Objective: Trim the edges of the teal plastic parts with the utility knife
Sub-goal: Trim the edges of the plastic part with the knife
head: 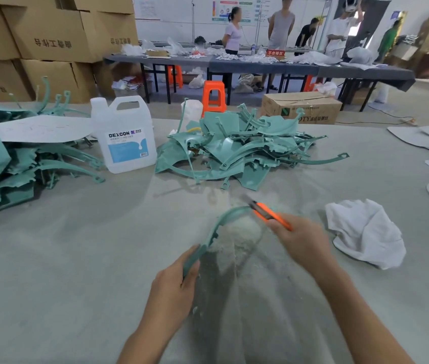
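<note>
Both forearms are reaching in from the bottom, left hand [175,287] is curling round a curved teal plastic strip [218,223], right hand [301,241] is gripping an orange utility knife [267,213].

Camera: one, worn on the person's head.
Facing: forward and down over the table [71,258].
Near: the left hand [172,287] and right hand [303,241] sit close, low in the middle.
Far: the top shows the room, with boxes [50,43] and people [281,24] well back.
Lens: wide, so the edges bend.
</note>
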A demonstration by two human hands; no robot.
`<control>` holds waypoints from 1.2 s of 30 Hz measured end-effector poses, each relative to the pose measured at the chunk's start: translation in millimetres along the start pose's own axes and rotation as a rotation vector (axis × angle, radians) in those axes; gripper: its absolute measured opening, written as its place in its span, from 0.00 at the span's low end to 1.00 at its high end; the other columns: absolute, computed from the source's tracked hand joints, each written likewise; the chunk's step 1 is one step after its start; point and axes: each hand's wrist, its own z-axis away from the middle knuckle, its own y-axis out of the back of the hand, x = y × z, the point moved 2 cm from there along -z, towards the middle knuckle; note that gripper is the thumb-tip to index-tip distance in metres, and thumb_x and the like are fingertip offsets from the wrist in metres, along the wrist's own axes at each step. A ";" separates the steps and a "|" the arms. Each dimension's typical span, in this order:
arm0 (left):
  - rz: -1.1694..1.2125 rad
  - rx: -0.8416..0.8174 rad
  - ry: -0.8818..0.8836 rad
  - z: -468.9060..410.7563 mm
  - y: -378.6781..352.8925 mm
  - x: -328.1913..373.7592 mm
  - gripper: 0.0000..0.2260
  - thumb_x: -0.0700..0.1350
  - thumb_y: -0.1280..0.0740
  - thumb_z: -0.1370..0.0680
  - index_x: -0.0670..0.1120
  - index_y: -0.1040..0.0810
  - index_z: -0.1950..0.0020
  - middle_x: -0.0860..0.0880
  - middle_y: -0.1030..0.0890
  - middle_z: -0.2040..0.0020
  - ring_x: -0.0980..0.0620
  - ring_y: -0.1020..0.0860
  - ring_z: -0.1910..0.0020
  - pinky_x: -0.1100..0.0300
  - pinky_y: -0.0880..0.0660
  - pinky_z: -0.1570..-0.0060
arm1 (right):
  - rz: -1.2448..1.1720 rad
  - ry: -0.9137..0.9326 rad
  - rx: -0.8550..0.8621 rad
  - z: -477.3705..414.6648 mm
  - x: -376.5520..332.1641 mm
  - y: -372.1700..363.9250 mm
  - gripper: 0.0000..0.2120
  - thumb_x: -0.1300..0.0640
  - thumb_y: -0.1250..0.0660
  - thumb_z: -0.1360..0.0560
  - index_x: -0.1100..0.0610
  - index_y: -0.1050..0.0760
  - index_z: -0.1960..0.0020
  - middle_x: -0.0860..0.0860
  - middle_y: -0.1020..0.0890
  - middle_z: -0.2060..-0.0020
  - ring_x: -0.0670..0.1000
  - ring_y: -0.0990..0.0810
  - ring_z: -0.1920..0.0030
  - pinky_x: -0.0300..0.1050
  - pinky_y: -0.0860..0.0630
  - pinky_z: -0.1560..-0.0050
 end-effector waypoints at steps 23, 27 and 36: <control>-0.239 0.073 0.256 -13.8 26.7 -14.9 0.38 0.50 0.27 0.26 0.52 0.42 0.21 0.46 0.32 0.27 0.46 0.34 0.28 0.50 0.36 0.29 | -0.405 -0.062 0.292 55.4 49.2 -13.6 0.04 0.43 0.35 0.22 0.39 0.25 0.48 0.43 0.19 0.65 0.47 0.22 0.71 0.55 0.22 0.65; -0.529 0.014 -0.038 -30.6 13.2 1.5 0.33 0.70 0.39 0.28 0.53 0.33 0.28 0.52 0.33 0.27 0.51 0.39 0.28 0.58 0.43 0.31 | -0.375 0.028 0.165 63.8 29.8 -26.0 0.08 0.41 0.34 0.24 0.37 0.27 0.46 0.44 0.20 0.67 0.46 0.21 0.73 0.50 0.22 0.66; -0.669 -0.030 0.006 -48.6 -29.6 -0.2 0.46 0.81 0.55 0.34 0.54 0.35 0.25 0.53 0.33 0.29 0.51 0.37 0.29 0.56 0.44 0.29 | -0.096 0.236 -0.113 62.0 -0.9 -50.1 0.19 0.40 0.40 0.20 0.34 0.35 0.29 0.42 0.18 0.55 0.48 0.20 0.52 0.48 0.24 0.54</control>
